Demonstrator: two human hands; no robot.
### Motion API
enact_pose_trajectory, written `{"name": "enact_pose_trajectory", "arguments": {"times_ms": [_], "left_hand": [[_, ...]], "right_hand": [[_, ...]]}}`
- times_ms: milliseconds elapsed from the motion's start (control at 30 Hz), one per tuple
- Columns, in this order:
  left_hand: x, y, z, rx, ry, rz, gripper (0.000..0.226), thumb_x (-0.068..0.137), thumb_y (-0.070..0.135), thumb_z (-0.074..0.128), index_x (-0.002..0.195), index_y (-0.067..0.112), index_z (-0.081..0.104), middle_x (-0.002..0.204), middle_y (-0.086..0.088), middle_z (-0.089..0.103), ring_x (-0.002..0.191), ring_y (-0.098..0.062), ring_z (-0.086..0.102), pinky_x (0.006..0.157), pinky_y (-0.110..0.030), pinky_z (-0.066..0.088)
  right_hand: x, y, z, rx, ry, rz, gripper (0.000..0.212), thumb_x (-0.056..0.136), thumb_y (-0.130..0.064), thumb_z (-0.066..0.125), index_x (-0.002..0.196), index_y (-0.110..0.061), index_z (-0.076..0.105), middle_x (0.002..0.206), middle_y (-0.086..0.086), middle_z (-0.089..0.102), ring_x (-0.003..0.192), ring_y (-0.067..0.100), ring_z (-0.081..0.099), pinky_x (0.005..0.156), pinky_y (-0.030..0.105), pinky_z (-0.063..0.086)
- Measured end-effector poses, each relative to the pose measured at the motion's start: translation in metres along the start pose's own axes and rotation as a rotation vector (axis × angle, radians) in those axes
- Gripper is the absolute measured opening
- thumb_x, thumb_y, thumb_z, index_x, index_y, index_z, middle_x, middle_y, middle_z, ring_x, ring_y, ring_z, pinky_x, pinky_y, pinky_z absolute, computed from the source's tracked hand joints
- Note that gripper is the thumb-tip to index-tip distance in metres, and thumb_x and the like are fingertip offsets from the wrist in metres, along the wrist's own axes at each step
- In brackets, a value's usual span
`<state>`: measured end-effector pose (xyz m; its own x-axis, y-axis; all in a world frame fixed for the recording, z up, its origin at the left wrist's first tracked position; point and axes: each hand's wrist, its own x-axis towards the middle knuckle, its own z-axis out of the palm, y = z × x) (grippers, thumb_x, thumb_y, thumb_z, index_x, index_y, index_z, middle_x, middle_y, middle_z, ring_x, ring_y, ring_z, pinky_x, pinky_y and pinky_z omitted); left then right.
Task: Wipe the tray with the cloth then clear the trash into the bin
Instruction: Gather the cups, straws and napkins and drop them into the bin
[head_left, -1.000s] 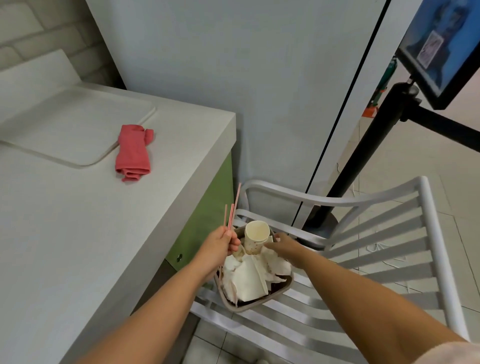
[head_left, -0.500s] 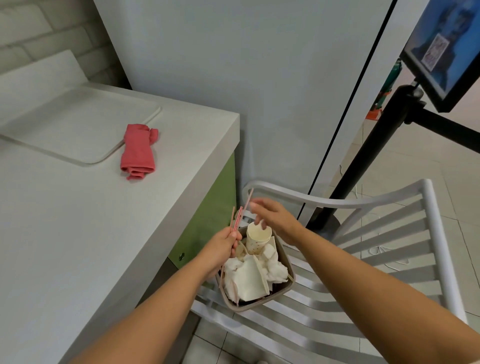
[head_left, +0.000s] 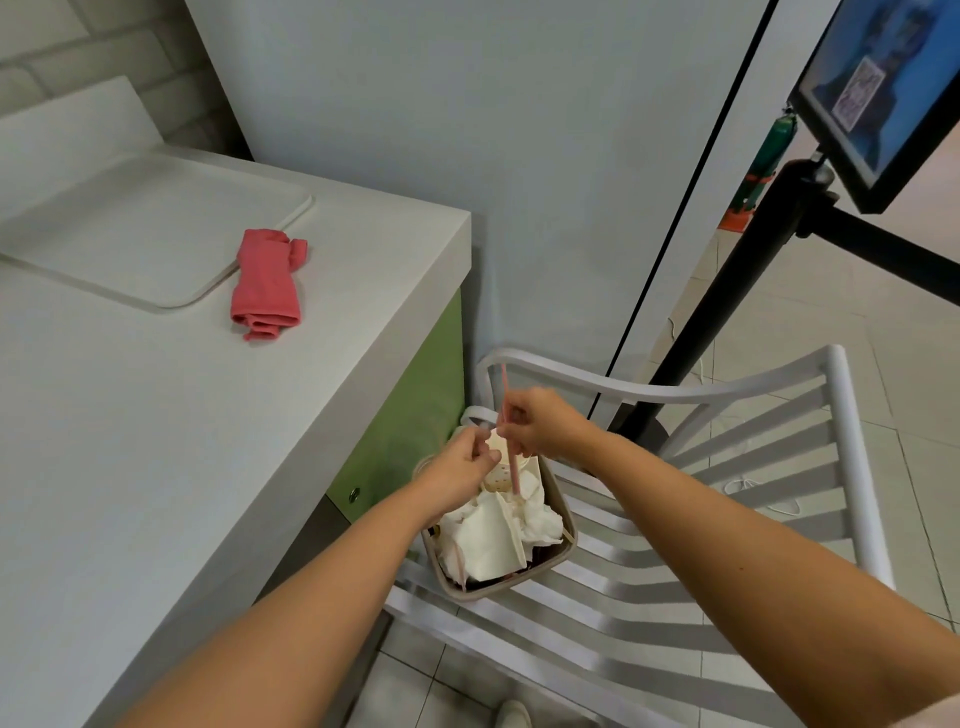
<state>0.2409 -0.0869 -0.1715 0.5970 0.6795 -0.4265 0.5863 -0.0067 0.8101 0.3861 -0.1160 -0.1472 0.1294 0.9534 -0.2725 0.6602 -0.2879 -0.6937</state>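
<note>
A small beige bin (head_left: 563, 553) stands on a white slatted chair, stuffed with crumpled white napkins (head_left: 488, 535) and a dotted paper cup (head_left: 500, 472). Over the bin, my right hand (head_left: 537, 422) pinches a pink straw (head_left: 513, 470), which stands upright with its lower end down among the trash. My left hand (head_left: 460, 470) hovers beside the cup with curled fingers; whether it holds anything is hidden. On the counter at the left lies the white tray (head_left: 171, 304), with the folded pink cloth (head_left: 267, 283) beside its near corner.
The white counter (head_left: 156, 467) with a green side panel (head_left: 415, 405) fills the left. The chair (head_left: 727, 467) stands against a grey wall panel. A black pole (head_left: 727, 291) carrying a screen (head_left: 883, 93) rises at the right. My shoe (head_left: 511, 714) shows on the tiled floor.
My right hand let go of the cup, rose, and took the pink straw from my left hand. The straws that stuck up from my left hand are gone from it.
</note>
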Motion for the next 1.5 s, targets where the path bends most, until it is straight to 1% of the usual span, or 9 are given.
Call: {"name": "enact_pose_trajectory", "arguments": {"times_ms": [200, 467, 733, 833, 900, 1000, 1100, 1233, 1500], "left_hand": [[0.001, 0.005, -0.004, -0.02, 0.063, -0.025, 0.039, 0.098, 0.02, 0.044, 0.137, 0.016, 0.038, 0.132, -0.007, 0.046, 0.116, -0.019, 0.049, 0.092, -0.028, 0.039], [-0.004, 0.004, -0.01, 0.012, 0.1, -0.028, 0.039, 0.096, 0.018, 0.047, 0.134, 0.016, 0.041, 0.133, -0.008, 0.045, 0.117, -0.018, 0.049, 0.092, -0.027, 0.04], [-0.015, 0.011, -0.029, 0.048, 0.181, -0.016, 0.043, 0.094, 0.018, 0.051, 0.135, 0.016, 0.04, 0.132, -0.006, 0.045, 0.108, -0.014, 0.048, 0.084, -0.024, 0.04], [-0.021, 0.019, -0.035, 0.045, 0.221, 0.011, 0.043, 0.093, 0.016, 0.053, 0.135, 0.014, 0.041, 0.131, -0.006, 0.046, 0.108, -0.013, 0.048, 0.086, -0.023, 0.038], [-0.026, 0.025, -0.04, 0.061, 0.264, 0.044, 0.041, 0.093, 0.015, 0.053, 0.133, 0.014, 0.043, 0.125, -0.004, 0.048, 0.104, -0.013, 0.05, 0.085, -0.022, 0.038], [-0.036, 0.031, -0.053, 0.029, 0.384, 0.134, 0.028, 0.093, 0.011, 0.052, 0.121, 0.014, 0.052, 0.106, 0.0, 0.055, 0.089, -0.012, 0.056, 0.081, -0.024, 0.044], [-0.049, 0.036, -0.075, -0.048, 0.524, 0.224, 0.014, 0.093, 0.009, 0.049, 0.102, 0.014, 0.059, 0.081, 0.003, 0.056, 0.072, -0.012, 0.058, 0.07, -0.022, 0.047], [-0.07, 0.037, -0.119, 0.016, 0.753, 0.263, 0.01, 0.092, 0.012, 0.052, 0.09, 0.013, 0.062, 0.075, 0.01, 0.056, 0.07, -0.004, 0.051, 0.063, -0.007, 0.04], [-0.108, -0.022, -0.221, 0.148, 0.991, 0.08, 0.013, 0.091, 0.011, 0.052, 0.101, 0.007, 0.061, 0.1, -0.002, 0.051, 0.084, -0.011, 0.048, 0.067, -0.01, 0.031]], "right_hand": [[-0.013, 0.049, 0.031, -0.225, -0.085, 0.122, 0.012, 0.088, -0.002, 0.056, 0.094, 0.0, 0.065, 0.094, 0.014, 0.069, 0.081, 0.021, 0.068, 0.08, 0.031, 0.056], [-0.023, 0.085, 0.067, -0.405, -0.234, 0.207, 0.022, 0.091, -0.01, 0.054, 0.109, -0.004, 0.066, 0.113, 0.013, 0.065, 0.095, 0.024, 0.058, 0.09, 0.028, 0.047], [0.001, 0.049, 0.032, -0.567, -0.505, 0.272, 0.079, 0.079, -0.007, 0.07, 0.146, -0.015, 0.028, 0.145, 0.011, 0.038, 0.131, 0.029, 0.042, 0.106, 0.036, 0.04], [0.008, 0.014, 0.01, -0.724, -0.583, 0.237, 0.073, 0.081, -0.011, 0.07, 0.144, -0.013, 0.033, 0.138, 0.011, 0.047, 0.118, 0.027, 0.053, 0.098, 0.033, 0.046], [0.011, -0.012, -0.002, -0.75, -0.593, 0.173, 0.057, 0.085, -0.014, 0.067, 0.137, -0.009, 0.045, 0.115, 0.01, 0.06, 0.086, 0.019, 0.061, 0.081, 0.029, 0.05], [0.018, -0.055, -0.014, -0.775, -0.629, 0.086, 0.035, 0.089, -0.019, 0.06, 0.12, -0.003, 0.058, 0.073, 0.001, 0.055, 0.056, 0.01, 0.048, 0.051, 0.019, 0.041], [0.022, -0.104, -0.02, -0.801, -0.643, 0.013, 0.017, 0.092, -0.019, 0.055, 0.098, -0.005, 0.061, 0.066, 0.003, 0.056, 0.048, 0.011, 0.043, 0.039, 0.016, 0.036], [0.023, -0.17, -0.021, -0.766, -0.554, -0.132, 0.013, 0.09, -0.021, 0.057, 0.088, -0.009, 0.061, 0.058, 0.002, 0.055, 0.053, 0.016, 0.043, 0.051, 0.023, 0.034], [0.046, -0.265, 0.036, -0.684, -0.491, -0.362, 0.014, 0.091, -0.025, 0.057, 0.09, -0.011, 0.06, 0.063, -0.001, 0.055, 0.056, 0.012, 0.047, 0.054, 0.02, 0.038]]}}
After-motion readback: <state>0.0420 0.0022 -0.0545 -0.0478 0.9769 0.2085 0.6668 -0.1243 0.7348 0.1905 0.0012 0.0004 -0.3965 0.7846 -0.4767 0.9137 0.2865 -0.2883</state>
